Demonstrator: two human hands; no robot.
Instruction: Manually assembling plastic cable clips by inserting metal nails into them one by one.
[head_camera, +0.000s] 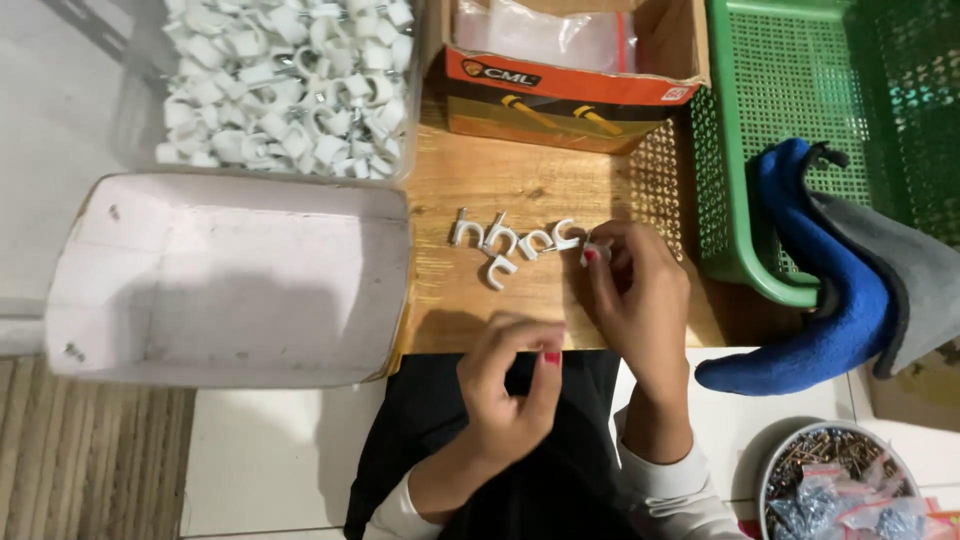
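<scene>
Several white plastic cable clips (505, 245) lie in a loose row on a small wooden board (520, 180). My right hand (635, 290) rests on the board at the row's right end, fingertips pinched on one white clip (596, 250). My left hand (515, 375) hovers near the board's front edge, fingers curled with thumb and forefinger close together; I cannot see anything in it. A clear bin (285, 80) heaped with white cable clips stands at the back left.
An empty white tub (230, 280) lies left of the board. An orange cardboard box (575, 75) holding plastic bags stands behind it. A green basket (800, 130) with a blue-and-grey cloth (840, 290) sits right. A round bowl of nails (835, 490) is at lower right.
</scene>
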